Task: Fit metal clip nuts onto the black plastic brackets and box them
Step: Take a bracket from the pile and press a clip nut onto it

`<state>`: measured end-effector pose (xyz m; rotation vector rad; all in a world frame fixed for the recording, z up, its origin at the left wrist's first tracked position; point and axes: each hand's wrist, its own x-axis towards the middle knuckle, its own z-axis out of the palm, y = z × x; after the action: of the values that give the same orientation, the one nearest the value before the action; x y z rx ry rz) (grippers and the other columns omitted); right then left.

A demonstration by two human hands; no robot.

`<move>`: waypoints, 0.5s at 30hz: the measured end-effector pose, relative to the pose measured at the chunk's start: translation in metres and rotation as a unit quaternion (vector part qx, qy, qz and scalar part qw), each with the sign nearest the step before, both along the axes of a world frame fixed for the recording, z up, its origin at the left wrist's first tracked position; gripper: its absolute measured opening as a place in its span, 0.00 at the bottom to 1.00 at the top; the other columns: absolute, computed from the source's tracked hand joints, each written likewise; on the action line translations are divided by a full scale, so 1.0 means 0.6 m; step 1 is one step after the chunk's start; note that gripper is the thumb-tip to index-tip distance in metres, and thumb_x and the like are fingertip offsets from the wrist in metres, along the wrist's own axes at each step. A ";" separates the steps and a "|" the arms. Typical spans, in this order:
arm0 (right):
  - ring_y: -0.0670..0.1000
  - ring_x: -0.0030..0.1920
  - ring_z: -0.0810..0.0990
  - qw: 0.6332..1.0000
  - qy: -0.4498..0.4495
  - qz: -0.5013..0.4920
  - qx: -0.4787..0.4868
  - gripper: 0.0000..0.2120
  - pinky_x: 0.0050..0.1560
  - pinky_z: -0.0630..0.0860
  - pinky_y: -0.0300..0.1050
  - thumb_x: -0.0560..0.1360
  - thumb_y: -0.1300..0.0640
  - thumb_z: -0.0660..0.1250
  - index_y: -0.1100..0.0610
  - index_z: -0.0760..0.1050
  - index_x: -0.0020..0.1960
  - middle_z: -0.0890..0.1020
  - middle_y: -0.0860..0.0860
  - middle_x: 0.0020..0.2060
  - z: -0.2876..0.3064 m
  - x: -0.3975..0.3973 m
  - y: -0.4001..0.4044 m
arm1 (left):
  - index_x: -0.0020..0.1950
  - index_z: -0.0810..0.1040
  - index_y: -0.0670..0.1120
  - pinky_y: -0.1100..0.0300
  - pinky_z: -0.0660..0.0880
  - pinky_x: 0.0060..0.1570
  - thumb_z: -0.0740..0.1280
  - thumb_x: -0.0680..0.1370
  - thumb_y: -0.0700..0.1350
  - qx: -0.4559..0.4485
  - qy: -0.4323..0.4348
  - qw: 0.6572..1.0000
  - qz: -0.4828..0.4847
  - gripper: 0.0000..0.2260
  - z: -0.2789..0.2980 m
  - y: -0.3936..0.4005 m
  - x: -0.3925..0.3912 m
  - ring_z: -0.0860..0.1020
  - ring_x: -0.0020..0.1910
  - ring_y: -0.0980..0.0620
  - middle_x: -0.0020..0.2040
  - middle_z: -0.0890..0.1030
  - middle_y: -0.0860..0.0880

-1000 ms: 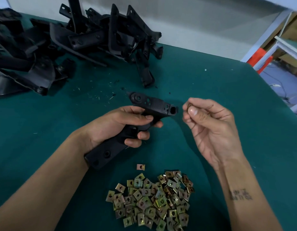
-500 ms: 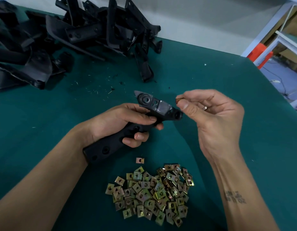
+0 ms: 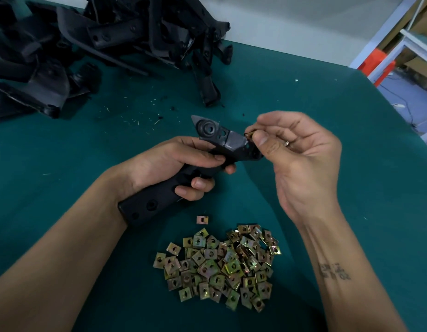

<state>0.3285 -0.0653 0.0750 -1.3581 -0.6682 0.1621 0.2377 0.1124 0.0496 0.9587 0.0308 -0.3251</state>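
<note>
With the left hand (image 3: 174,161) gripping the black bracket (image 3: 203,164) above the green table (image 3: 327,130), the right hand (image 3: 301,159) pinched a clip nut (image 3: 250,134) at its end tab, apparently mid-fitting, and the next move likely called for a square push home.

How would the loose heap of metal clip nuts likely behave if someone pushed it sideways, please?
The heap of clip nuts would probably scatter rather than move together, since the pieces lie loose. Being flat squares, they likely slide, not roll, though the green table cover may drag.
</note>
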 end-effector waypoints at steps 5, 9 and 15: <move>0.47 0.45 0.82 0.995 -0.083 -0.029 -0.046 0.12 0.49 0.77 0.39 0.75 0.71 0.69 0.55 0.81 0.50 0.85 0.48 0.41 0.002 0.000 -0.006 | 0.69 0.72 0.34 0.67 0.60 0.21 0.64 0.75 0.36 0.011 0.003 1.000 0.003 0.21 0.004 -0.002 -0.001 0.65 0.27 0.55 0.49 0.77 0.42; 0.47 0.47 0.82 0.986 -0.142 -0.016 -0.084 0.13 0.49 0.77 0.39 0.77 0.72 0.67 0.56 0.78 0.55 0.83 0.51 0.44 0.003 -0.006 -0.004 | 0.69 0.69 0.31 0.67 0.60 0.20 0.64 0.75 0.36 0.018 0.004 1.000 0.008 0.23 0.005 -0.003 -0.003 0.65 0.26 0.55 0.49 0.77 0.42; 0.52 0.43 0.86 0.998 0.049 -0.005 0.025 0.09 0.47 0.81 0.46 0.69 0.70 0.73 0.59 0.81 0.46 0.87 0.53 0.38 0.009 -0.013 0.003 | 0.70 0.71 0.36 0.68 0.61 0.20 0.64 0.76 0.36 0.012 0.005 1.000 0.002 0.22 0.005 -0.002 -0.002 0.65 0.27 0.55 0.50 0.77 0.43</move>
<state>0.3210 -0.0638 0.0805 -1.2979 -0.5792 0.2012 0.2365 0.1111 0.0523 0.9809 0.0452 -0.3256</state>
